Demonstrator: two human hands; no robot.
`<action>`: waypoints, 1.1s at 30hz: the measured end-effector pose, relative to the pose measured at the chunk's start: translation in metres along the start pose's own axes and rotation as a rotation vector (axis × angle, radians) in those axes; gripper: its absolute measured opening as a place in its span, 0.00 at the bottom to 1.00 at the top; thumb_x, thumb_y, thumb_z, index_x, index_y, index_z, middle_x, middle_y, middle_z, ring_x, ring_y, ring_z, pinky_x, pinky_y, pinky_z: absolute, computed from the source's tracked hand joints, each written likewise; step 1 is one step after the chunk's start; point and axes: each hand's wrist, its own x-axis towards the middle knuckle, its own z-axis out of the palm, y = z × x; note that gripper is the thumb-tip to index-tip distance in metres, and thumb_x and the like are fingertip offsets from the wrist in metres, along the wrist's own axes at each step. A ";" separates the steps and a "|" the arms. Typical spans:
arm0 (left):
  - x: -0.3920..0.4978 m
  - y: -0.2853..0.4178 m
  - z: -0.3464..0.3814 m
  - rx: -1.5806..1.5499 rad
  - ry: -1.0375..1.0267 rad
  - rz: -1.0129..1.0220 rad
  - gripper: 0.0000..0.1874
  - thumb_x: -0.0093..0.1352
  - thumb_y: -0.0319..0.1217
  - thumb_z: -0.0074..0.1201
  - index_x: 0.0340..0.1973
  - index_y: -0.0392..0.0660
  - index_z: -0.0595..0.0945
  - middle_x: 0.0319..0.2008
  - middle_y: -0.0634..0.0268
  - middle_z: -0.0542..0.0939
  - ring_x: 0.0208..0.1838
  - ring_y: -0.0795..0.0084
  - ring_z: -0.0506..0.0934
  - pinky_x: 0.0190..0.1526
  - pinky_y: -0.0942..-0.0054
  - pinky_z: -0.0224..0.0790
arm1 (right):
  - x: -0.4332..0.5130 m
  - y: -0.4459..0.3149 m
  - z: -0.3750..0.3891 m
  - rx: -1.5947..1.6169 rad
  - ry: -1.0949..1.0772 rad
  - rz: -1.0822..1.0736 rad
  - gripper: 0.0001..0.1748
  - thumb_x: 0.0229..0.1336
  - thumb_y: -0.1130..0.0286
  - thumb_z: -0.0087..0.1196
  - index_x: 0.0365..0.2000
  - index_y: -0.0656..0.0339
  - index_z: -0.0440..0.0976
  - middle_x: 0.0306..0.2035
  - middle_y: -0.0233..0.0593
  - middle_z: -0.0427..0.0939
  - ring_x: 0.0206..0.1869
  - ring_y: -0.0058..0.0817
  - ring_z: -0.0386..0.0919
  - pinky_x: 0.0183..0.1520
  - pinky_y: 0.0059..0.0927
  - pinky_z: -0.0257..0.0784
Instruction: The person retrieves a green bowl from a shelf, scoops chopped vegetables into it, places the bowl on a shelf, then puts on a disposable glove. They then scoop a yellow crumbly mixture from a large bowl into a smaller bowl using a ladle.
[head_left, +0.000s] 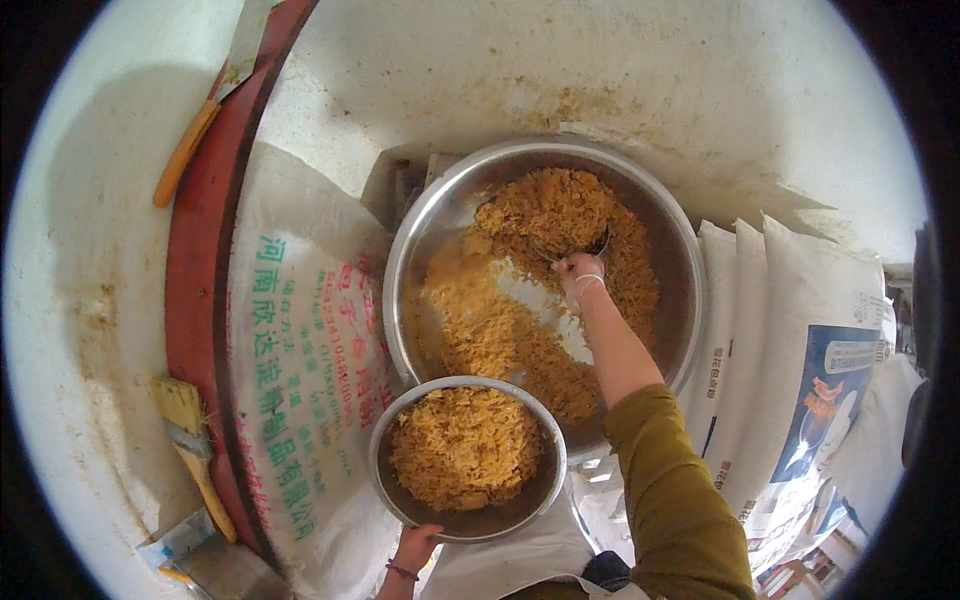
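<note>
A wide stainless steel basin (409, 247) holds a loose, shredded, orange-brown food mix (480, 330), with bare metal showing in the middle. Inside it, my right hand (581, 274), in a thin clear glove, grips a round-rimmed metal scoop (608, 238). The scoop is heaped with the mix, which hides most of its shape. My left hand (417, 546), bare with a dark red bracelet at the wrist, grasps the near rim of a smaller steel bowl (553, 491). A mound of the same mix (465, 446) fills that bowl, which overlaps the basin's near edge.
A red board edge (196, 285) runs along the left, bearing a wood-handled cleaver (187, 154) and a flat brush (193, 442). Beside it stands a printed woven sack (307, 225). Stacked white sacks (795, 277) press close on the right. A stained pale wall (600, 67) rises behind the basin.
</note>
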 end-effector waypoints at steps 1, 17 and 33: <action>0.000 0.001 0.003 -0.306 0.030 -0.139 0.16 0.58 0.15 0.57 0.43 0.35 0.77 0.41 0.61 0.79 0.45 0.71 0.78 0.44 0.70 0.75 | 0.002 0.001 -0.003 -0.039 -0.019 -0.028 0.08 0.63 0.84 0.39 0.41 0.80 0.62 0.36 0.68 0.75 0.20 0.32 0.73 0.16 0.25 0.62; 0.000 -0.002 -0.010 0.909 -0.081 0.630 0.12 0.58 0.17 0.55 0.37 0.42 0.81 0.35 0.65 0.80 0.42 0.69 0.79 0.43 0.68 0.73 | -0.162 0.020 -0.147 -0.293 -0.444 -0.306 0.21 0.54 0.83 0.48 0.49 0.68 0.62 0.37 0.46 0.76 0.20 0.33 0.74 0.21 0.32 0.73; -0.002 0.031 0.036 -0.237 -0.045 -0.060 0.27 0.61 0.20 0.48 0.58 0.39 0.67 0.52 0.58 0.74 0.52 0.60 0.76 0.47 0.58 0.75 | -0.294 0.138 -0.246 -1.609 -0.523 -0.937 0.43 0.45 0.86 0.49 0.64 0.57 0.50 0.46 0.59 0.74 0.38 0.58 0.77 0.40 0.51 0.73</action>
